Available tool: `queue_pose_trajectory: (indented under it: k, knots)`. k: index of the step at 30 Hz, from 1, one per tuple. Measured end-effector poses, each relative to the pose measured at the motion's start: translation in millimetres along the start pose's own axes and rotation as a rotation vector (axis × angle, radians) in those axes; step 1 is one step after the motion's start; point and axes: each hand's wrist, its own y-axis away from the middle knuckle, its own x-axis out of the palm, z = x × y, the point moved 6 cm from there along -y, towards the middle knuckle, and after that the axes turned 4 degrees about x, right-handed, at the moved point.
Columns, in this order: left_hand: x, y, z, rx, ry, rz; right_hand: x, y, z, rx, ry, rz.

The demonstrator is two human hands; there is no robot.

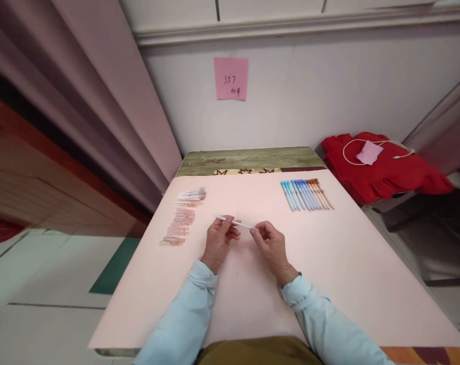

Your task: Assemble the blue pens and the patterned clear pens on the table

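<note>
My left hand [219,238] and my right hand [271,243] together hold a thin white pen-like stick [241,223] just above the middle of the pink table cover [347,263]. The left fingers pinch its left part, and the right fingertips pinch its right end. Both hands are closed round it. A row of several blue and brown pens [306,194] lies at the far right of the cover. At the far left lie a small fan of white sticks [191,194] and a column of pinkish wrappers or caps [178,227].
The table's green far edge [248,157] meets a white wall with a pink note [231,78]. A red cloth with a white cable [382,165] lies on a seat to the right. A curtain [100,101] hangs at the left.
</note>
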Motion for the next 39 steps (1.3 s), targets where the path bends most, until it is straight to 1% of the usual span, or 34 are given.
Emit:
queue_pose_trajectory:
  k: [4,7,10,15,21,27,31,33,37,39]
  knots:
    - [-1.0,0.7,-0.3,0.004,-0.002,-0.009,1.2,-0.7,-3.0,-0.001,0.027,0.035]
    - [-1.9,0.3,-0.5,0.013,0.008,-0.016,0.3,0.0,-2.0,-0.006,-0.017,-0.004]
    - [-2.0,-0.1,-0.5,0.017,0.005,-0.013,-0.3,0.8,-0.2,-0.02,0.01,-0.026]
    - [-1.9,-0.2,-0.2,0.017,0.003,-0.011,1.3,0.3,-1.8,-0.025,0.076,0.03]
    - [-1.0,0.3,-1.2,0.022,0.007,-0.005,-1.0,1.2,1.4,-0.042,0.042,-0.034]
    - [0.3,0.5,-2.0,0.017,-0.01,-0.009,1.2,0.7,-1.1,-0.038,0.109,0.023]
    - [-0.1,0.4,-2.5,0.021,-0.011,-0.02,0.3,1.3,-0.6,-0.041,0.051,-0.021]
    - [0.4,0.6,-2.8,0.024,-0.012,-0.013,-0.1,1.8,1.3,-0.057,0.063,-0.034]
    - [1.9,1.5,-3.3,0.031,-0.028,0.007,0.5,1.3,1.8,-0.062,0.129,0.003]
    - [2.1,1.6,-3.3,0.035,-0.031,0.01,0.9,1.0,0.8,-0.059,0.121,0.016]
